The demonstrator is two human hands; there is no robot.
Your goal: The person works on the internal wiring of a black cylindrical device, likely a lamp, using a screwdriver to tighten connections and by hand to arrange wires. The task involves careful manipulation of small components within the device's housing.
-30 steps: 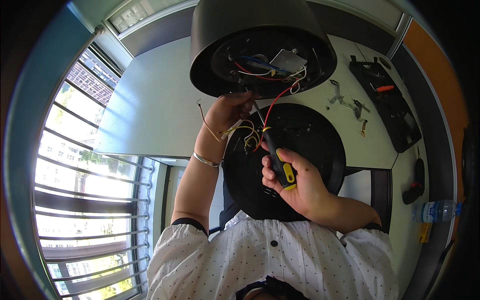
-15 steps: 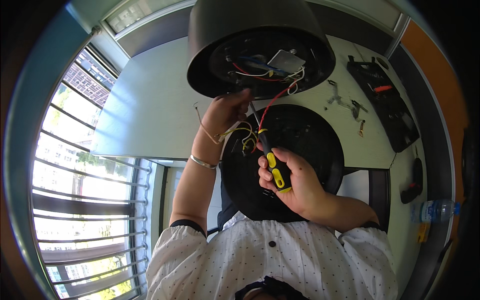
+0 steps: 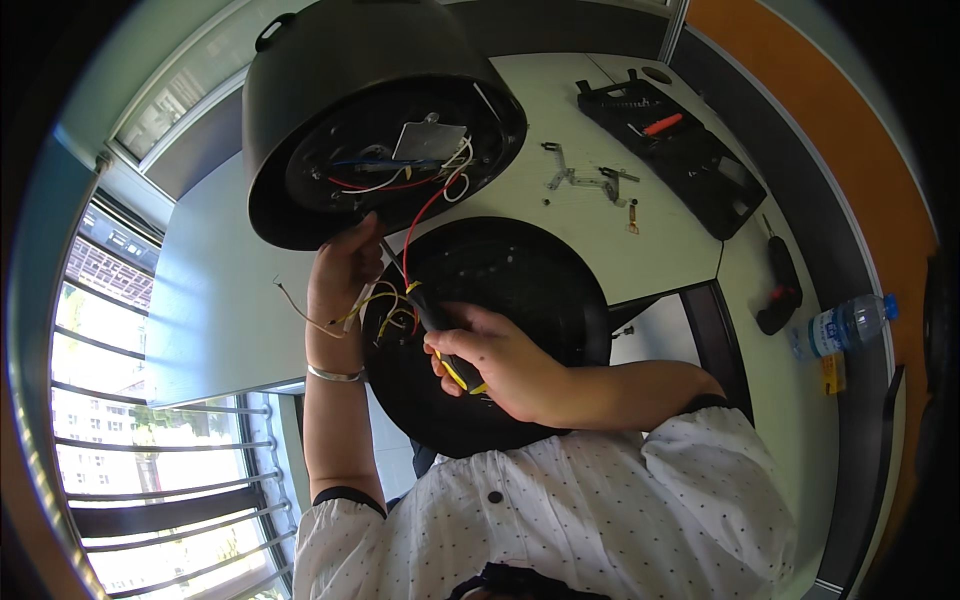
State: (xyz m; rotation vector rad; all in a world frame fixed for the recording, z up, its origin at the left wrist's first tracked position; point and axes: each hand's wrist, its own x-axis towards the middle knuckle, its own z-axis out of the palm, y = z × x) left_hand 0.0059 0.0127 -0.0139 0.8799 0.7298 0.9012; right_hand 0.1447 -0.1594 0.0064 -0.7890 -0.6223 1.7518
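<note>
A dark cooker-like housing [image 3: 350,55] stands tipped on the table, its underside toward me. Inside are red, blue and white wires and a small metal plate [image 3: 430,141]. My left hand [image 3: 345,255] is closed at its near rim, thumb up; what the fingers pinch is hidden. My right hand [image 3: 495,355] grips a black-and-yellow screwdriver [image 3: 428,306], its shaft slanting up-left to my left fingers. A red wire [image 3: 412,225] runs down from the housing beside the shaft. Loose yellow and white wires [image 3: 370,300] hang by my left wrist over a round black base [image 3: 510,265] near my lap.
On the table to the right lie metal brackets [image 3: 585,180], small parts [image 3: 633,217] and an open black tool case [image 3: 690,160] with a red item. Farther right are a dark power tool [image 3: 780,280] and a water bottle [image 3: 845,327]. A barred window [image 3: 160,440] is at left.
The whole view has swung, so everything sits farther left. My right hand now covers more of the screwdriver handle. My left hand stays at the housing's rim.
</note>
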